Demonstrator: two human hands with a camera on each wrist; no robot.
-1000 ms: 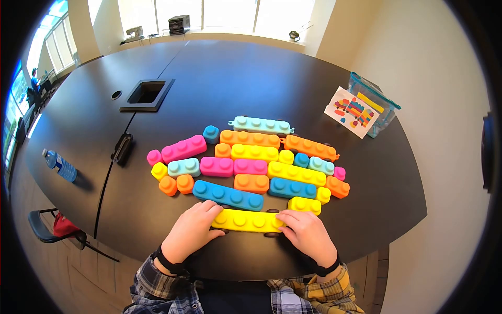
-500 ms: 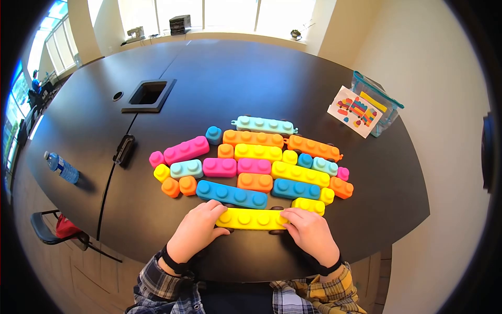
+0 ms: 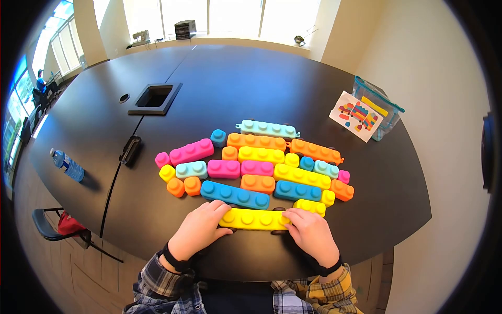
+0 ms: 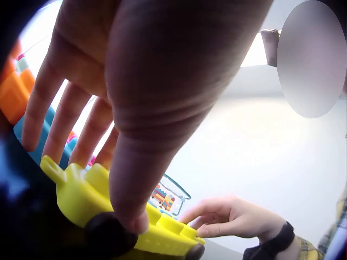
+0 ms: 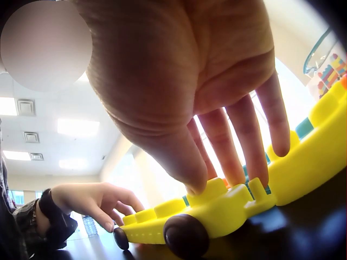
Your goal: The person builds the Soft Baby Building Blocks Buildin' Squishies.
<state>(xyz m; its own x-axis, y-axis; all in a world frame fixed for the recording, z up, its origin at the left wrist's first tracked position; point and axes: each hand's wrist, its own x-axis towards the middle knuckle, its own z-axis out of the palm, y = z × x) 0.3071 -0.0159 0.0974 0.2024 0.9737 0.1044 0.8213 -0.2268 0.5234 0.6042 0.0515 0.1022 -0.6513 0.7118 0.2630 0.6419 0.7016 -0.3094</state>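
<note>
A yellow four-stud toy train car (image 3: 253, 220) with dark wheels (image 5: 186, 236) lies at the near side of the table, crosswise in front of the person. My left hand (image 3: 201, 227) grips its left end, thumb along the near side by a wheel and fingers over the far side. At the other end my right hand (image 3: 312, 234) pinches the car, its thumb (image 5: 196, 176) against the end stud. Just beyond the car lie a long blue block (image 3: 235, 195) and a yellow block (image 3: 309, 208), the latter close to the right fingers.
Several coloured blocks and an orange car (image 3: 316, 152) spread across mid-table, with a light-blue car (image 3: 267, 129) behind. A picture card (image 3: 356, 116) leans on a clear bag (image 3: 388, 121) at right. At left are a water bottle (image 3: 68, 166) and a black table fitting (image 3: 130, 152).
The head view has shifted slightly, moving the whole scene a little right in the frame. Both hands keep their hold on the yellow car, which stays beside the same blocks.
</note>
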